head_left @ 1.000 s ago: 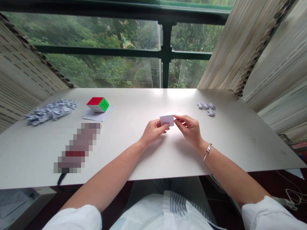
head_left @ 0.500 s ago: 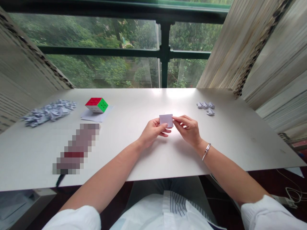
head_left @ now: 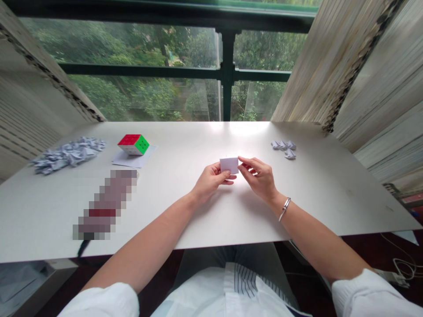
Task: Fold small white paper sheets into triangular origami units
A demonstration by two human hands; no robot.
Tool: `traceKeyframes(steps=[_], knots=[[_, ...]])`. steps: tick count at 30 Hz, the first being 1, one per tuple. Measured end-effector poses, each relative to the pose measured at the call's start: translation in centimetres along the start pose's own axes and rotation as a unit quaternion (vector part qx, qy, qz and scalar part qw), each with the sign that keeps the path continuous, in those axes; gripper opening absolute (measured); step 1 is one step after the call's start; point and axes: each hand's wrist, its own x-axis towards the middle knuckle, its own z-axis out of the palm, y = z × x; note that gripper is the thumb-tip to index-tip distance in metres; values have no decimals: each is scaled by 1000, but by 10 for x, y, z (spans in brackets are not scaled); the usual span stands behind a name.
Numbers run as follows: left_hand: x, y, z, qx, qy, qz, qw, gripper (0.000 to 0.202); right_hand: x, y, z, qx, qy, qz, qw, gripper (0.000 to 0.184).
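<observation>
- A small white slip (head_left: pixel 228 165) is held up over the middle of a white table (head_left: pixel 198 231), in front of a window (head_left: pixel 148 94), with both of the person's hands at it.
- The left hand (head_left: pixel 209 179) grips the slip by its left and lower part, thumb laid flat across the face, fingers behind; the lowest fingers stretch out beneath it.
- The right hand (head_left: pixel 261 176) meets the slip's right edge, index fingertip at the upper corner, thumb lower down. Whether those fingertips pinch the slip or only brush it cannot be told. A bracelet (head_left: pixel 284 209) circles the wrist.
- The slip looks like plain paper, likely folded: feather-light, fairly stiff for its size, easily creased, hardly slippery. Edges and corners seem the best hold, with a light pinch; a hard squeeze would probably bend it.
- At left, a heap (head_left: pixel 70 155) of folded paper bits lies on the table. Near it, a cube (head_left: pixel 134 144), red on top and green on one side, sits on white sheets (head_left: pixel 141 161).
- Closer to the person lies a pixelated object (head_left: pixel 105 204), its details hidden.
- Far right, four folded pieces (head_left: pixel 290 154) form a small cluster, well apart from the hands.
</observation>
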Motion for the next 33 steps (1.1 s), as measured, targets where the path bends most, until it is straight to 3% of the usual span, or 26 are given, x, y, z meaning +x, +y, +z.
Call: traceKeyframes(steps=[12,19,23,26,33], knots=[[0,0,0,-11,-2,-8,1000,44,-1,-2,0,-28,-3,-13,1000,26],[-1,0,1,-4,-10,-2,1000,36,1,-6,0,7,-17,7,1000,9],[-3,4,3,-60,-24,-2,998,44,2,-7,0,10,-22,21,999,4],[-3,7,3,-107,-25,0,994,53,2,-7,0,18,-32,21,999,5],[-4,9,4,-113,7,-5,994,47,2,-6,0,28,-45,23,998,12]])
